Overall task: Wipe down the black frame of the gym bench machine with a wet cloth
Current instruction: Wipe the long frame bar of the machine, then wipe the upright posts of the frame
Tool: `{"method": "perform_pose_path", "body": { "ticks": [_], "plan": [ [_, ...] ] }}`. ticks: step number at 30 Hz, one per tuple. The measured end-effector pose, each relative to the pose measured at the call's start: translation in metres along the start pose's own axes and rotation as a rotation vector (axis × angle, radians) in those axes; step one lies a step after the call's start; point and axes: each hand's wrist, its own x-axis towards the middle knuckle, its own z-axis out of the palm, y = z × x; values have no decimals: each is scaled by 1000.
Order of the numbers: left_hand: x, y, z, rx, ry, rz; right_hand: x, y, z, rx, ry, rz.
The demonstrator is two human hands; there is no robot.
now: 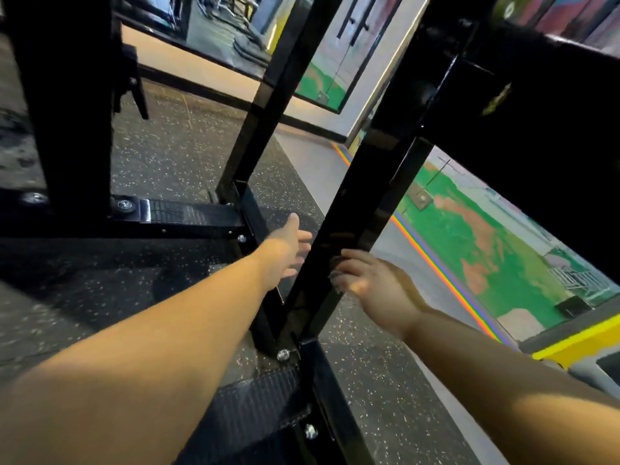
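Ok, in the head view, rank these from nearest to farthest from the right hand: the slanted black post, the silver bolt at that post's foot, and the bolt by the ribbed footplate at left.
1. Slanted black post: right beside the right hand, whose fingers reach its edge.
2. Silver bolt at the post's foot: below and left of the hand.
3. Bolt by the ribbed footplate: far left, beyond the left hand.

Both forearms outstretched; left hand [289, 247] open, right hand [370, 280] blurred, fingers loose.

Between hands: slanted black frame post [339, 239] blocks any crossing.
Left of left hand [285, 250]: open speckled rubber floor [174, 152].
Ahead of left hand: second slanted post [261, 105].
Right of right hand [372, 280]: open floor.
Below both: base rail [322, 397].
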Motion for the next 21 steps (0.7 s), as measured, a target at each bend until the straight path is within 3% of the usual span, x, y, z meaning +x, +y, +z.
{"method": "perform_pose_path", "body": {
  "ticks": [2, 4, 7, 10, 12, 18, 21],
  "plan": [
    [-22, 15, 4, -39, 30, 45, 9, -5, -21, 49, 37, 42],
    [-42, 20, 9, -61, 59, 70, 14, -17, -39, 222, 86, 224],
    [-74, 17, 21, -54, 107, 49, 18, -32, -48, 599, 194, 498],
    [-107, 14, 25, 12, 210, 71, 24, -49, -49, 1076, 241, 651],
    [-132, 18, 14, 115, 317, 130, 29, -69, -56, 1283, 236, 641],
    [-196, 48, -36, 210, 600, 136, 39, -103, -101, 1493, 181, 587],
    [-213, 79, -59, 225, 637, 323, 59, -106, -124, 1658, 176, 569]
  ]
}}
